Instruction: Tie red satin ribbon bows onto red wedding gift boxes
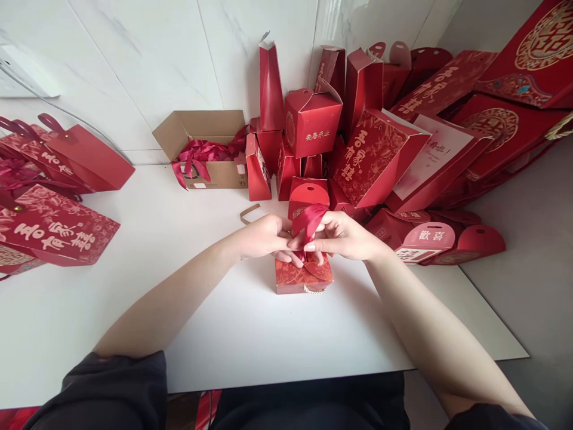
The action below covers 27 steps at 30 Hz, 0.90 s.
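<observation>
A small red patterned box (304, 279) with a cream twisted cord at its front sits on the white table. Just above its top, both hands meet at a dark red ribbon (308, 222), which loops up between them. My left hand (268, 237) pinches the ribbon from the left, its lower fingers close over the box top. From the right, my right hand (342, 237) has thumb and fingers closed on the same ribbon. Where the ribbon meets the box is partly hidden by the fingers.
Behind stands an open cardboard box (219, 175) of red ribbons. Many red gift boxes (313, 122) are piled at the back right. Red bags (58, 230) stand at the left. A brown strip (249, 211) lies behind my left hand.
</observation>
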Available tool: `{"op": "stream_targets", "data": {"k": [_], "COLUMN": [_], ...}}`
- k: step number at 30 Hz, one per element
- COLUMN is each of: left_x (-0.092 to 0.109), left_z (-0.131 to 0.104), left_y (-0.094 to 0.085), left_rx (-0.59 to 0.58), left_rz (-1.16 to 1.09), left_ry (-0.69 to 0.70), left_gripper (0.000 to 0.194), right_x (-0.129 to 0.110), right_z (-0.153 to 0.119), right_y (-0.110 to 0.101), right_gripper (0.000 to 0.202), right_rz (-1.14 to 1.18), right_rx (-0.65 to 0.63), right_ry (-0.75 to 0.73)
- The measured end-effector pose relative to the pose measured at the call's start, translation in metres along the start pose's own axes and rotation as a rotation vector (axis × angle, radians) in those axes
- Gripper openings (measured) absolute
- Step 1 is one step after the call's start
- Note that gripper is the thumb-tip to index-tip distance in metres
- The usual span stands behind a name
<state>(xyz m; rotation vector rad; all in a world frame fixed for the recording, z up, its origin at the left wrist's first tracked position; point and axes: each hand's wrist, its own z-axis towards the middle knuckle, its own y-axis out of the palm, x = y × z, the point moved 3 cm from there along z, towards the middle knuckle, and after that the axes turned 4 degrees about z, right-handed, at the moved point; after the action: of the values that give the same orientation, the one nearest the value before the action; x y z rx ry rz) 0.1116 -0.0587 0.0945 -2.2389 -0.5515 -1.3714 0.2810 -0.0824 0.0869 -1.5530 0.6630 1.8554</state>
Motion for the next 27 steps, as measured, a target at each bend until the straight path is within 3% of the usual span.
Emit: {"op": "stream_targets", "data": {"k": [6, 13, 17, 21, 27], "left_x": [-0.001, 0.000, 0.003, 0.003, 0.001], "left_z": [0.002, 0.000, -0.002, -0.001, -0.001], "left_y": [0.002, 0.001, 0.003, 0.004, 0.004], "left_rx": [0.062, 0.056, -0.028, 0.034, 0.042], "left_rz": [0.002, 0.027, 0.073, 0.091, 0.056], "left_ry": [0.014, 0.052, 0.096, 0.073, 0.009], "left_gripper": [0.022, 0.011, 0.018, 0.024, 0.028], "right_x": [-0.022, -0.029, -0.026, -0.026, -0.033], "right_z": [-0.004, -0.004, -0.001, 0.004, -0.002], "right_y": [0.008, 0.014, 0.014, 0.013, 0.002], "right_gripper": [0.011, 0.015, 0.016, 0.020, 0.025], "right_rz": [-0.586, -0.991, -1.031, -1.003, -0.651], "right_rx": [0.118, 0.152, 0.141, 0.142, 0.053], "right_ry": [-0.197, -0.128, -0.085, -0.070, 0.062]}}
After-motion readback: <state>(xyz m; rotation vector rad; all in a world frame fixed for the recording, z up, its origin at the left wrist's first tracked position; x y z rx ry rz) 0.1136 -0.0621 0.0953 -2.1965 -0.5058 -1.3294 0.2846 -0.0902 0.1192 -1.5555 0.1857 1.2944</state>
